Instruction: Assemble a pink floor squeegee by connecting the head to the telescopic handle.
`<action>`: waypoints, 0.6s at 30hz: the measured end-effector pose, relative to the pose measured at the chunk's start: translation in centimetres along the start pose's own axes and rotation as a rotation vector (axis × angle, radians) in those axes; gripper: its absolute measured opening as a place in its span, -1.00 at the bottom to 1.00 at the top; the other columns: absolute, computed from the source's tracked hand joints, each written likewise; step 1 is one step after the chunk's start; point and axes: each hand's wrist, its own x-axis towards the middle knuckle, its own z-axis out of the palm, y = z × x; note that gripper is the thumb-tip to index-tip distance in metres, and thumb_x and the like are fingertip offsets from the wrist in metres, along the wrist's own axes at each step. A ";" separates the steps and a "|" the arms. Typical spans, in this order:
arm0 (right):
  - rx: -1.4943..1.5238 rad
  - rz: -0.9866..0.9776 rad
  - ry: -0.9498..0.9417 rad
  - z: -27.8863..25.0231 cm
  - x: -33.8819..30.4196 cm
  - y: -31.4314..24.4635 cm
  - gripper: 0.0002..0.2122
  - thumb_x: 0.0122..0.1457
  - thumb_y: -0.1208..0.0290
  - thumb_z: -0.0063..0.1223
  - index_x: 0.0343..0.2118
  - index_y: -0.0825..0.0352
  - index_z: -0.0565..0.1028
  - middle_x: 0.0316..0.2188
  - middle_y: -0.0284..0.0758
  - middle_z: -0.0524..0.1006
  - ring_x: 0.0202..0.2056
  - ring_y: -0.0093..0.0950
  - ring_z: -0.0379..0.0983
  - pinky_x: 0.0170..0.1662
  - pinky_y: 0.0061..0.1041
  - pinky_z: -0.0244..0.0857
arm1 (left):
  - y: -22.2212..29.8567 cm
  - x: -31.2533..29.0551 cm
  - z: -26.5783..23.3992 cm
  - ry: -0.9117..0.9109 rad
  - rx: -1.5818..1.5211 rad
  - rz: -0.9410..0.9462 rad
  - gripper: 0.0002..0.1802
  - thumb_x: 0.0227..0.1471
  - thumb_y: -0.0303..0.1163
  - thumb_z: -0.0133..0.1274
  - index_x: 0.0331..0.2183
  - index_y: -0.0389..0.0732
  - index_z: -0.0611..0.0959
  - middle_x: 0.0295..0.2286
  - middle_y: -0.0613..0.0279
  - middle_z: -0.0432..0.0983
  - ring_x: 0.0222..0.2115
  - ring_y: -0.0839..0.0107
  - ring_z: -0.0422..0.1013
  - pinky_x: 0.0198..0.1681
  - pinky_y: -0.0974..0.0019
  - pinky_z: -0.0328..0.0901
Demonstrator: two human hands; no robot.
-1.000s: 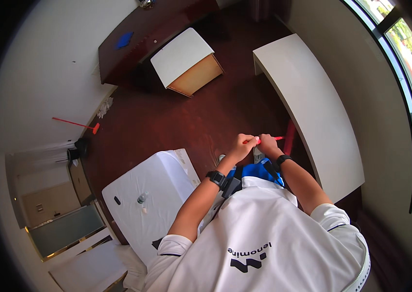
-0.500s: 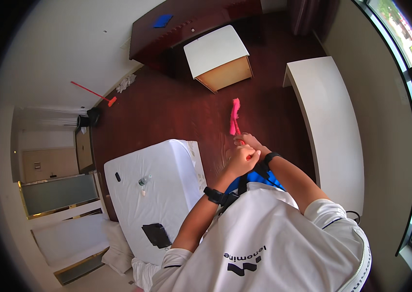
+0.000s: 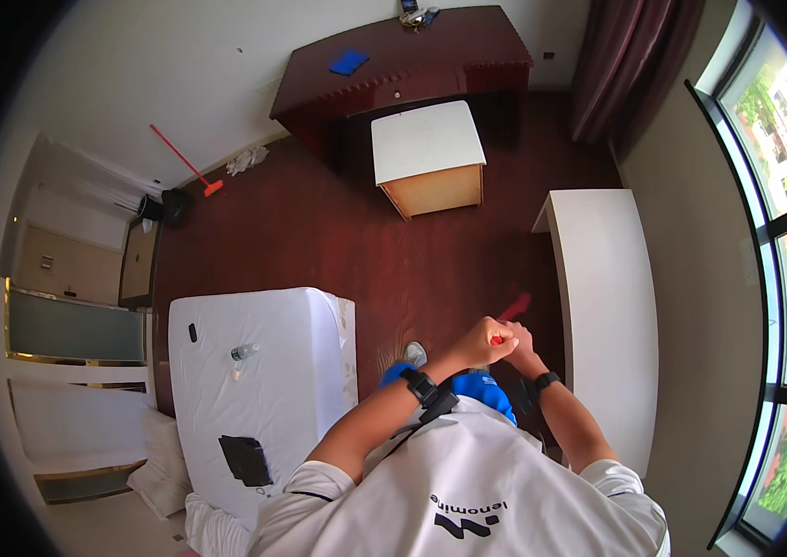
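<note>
Both my hands grip a red-handled mop, close together in front of my waist. My left hand (image 3: 486, 343) is wrapped around the top of the handle, whose red end shows in the fist. Just beside it on the right, my right hand (image 3: 522, 343) closes on the handle lower down; its fingers are partly hidden. The pink mop head (image 3: 516, 306) shows blurred just beyond my hands, over the dark red wood floor (image 3: 319, 243), near the white bench-like unit. Most of the handle is hidden behind my hands.
A white bench-like unit (image 3: 605, 278) stands right, below the window. Left is a bed (image 3: 291, 371) with a bottle (image 3: 245, 351) on it. Ahead are a white-topped cabinet (image 3: 429, 141) and a dark desk (image 3: 412, 58). A red long-handled tool (image 3: 184, 162) leans by the far-left wall.
My hands and the mop have swung right and nearer to me; the pink head now lies beside the white unit. The view has shifted, showing more of the desk and curtain.
</note>
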 end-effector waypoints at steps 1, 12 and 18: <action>0.036 0.033 0.058 0.0 -0.5 0.4 -0.76 -0.06 0.17 0.01 -0.35 0.15 0.53 -0.43 -0.20 0.57 -0.32 -0.17 0.51 -0.30 -0.24 0.41 | -0.4 0.6 0.3 0.015 -0.057 0.088 -0.65 -0.08 -0.40 -0.01 -0.75 -0.36 0.34 -0.80 0.09 0.18 -0.75 0.46 0.12 -0.64 0.29 0.05; 0.129 -0.101 0.109 2.4 2.2 2.6 -0.75 -0.01 0.14 0.04 -0.29 0.12 0.52 -0.41 -0.19 0.56 -0.31 -0.15 0.49 -0.28 -0.27 0.39 | -0.9 1.3 -1.4 -0.028 0.042 0.134 -0.79 -0.14 -0.43 -0.02 -0.68 -0.33 0.55 -0.66 -0.05 0.46 -0.62 0.14 0.41 -0.50 0.21 0.26; 0.166 -0.202 0.014 1.6 6.1 -4.7 -0.75 0.01 0.13 0.03 -0.28 0.11 0.52 -0.41 -0.19 0.56 -0.32 -0.14 0.49 -0.29 -0.26 0.38 | -1.9 -1.0 -6.8 0.144 0.066 0.047 -0.78 -0.15 -0.41 -0.01 -0.66 -0.36 0.56 -0.65 -0.06 0.47 -0.59 0.14 0.44 -0.48 0.19 0.28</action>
